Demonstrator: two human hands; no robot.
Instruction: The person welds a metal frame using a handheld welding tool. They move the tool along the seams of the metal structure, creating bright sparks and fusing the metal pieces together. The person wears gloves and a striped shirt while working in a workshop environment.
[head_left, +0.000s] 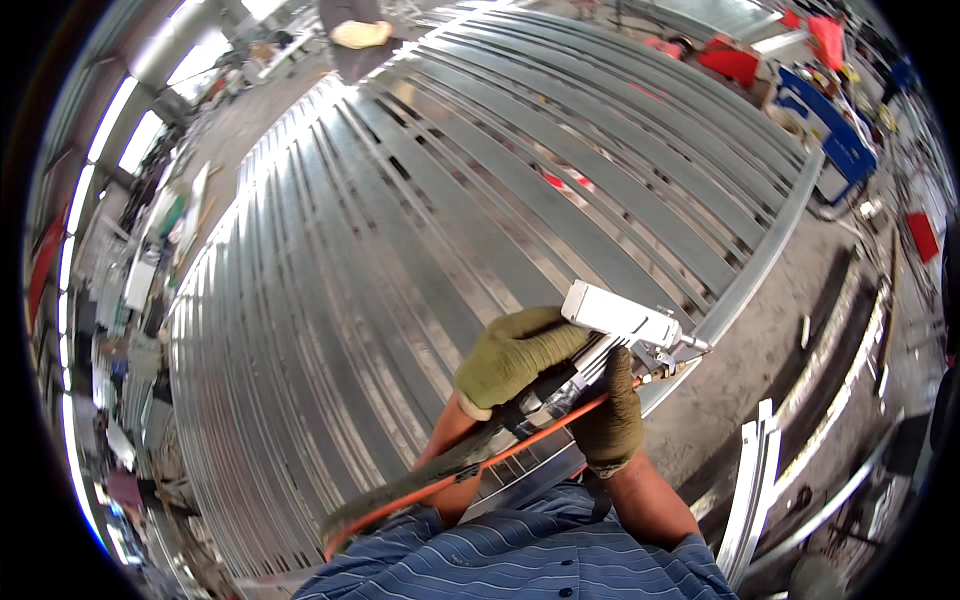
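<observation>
My left hand (520,358) and my right hand (608,418) both wear olive-green work gloves. Together they hold a welding gun (622,316) with a white boxy head and a metal tip pointing right. The fingers of my right hand close around its handle part, below the head. My left hand is closed on it from the left side, its fingertips partly hidden behind the head. An orange hose (545,432) and a thick dark sleeved cable (430,478) run from the gun down to the lower left. The tip is near the right edge of a large slatted metal panel (480,180).
Long metal strips (750,490) lie on the floor at lower right. A blue metal cabinet or stand (835,130) and red items (728,62) are beyond the panel's far right. At the top, another person's gloved hand (360,35) shows near the panel's far edge. Clutter lines the left.
</observation>
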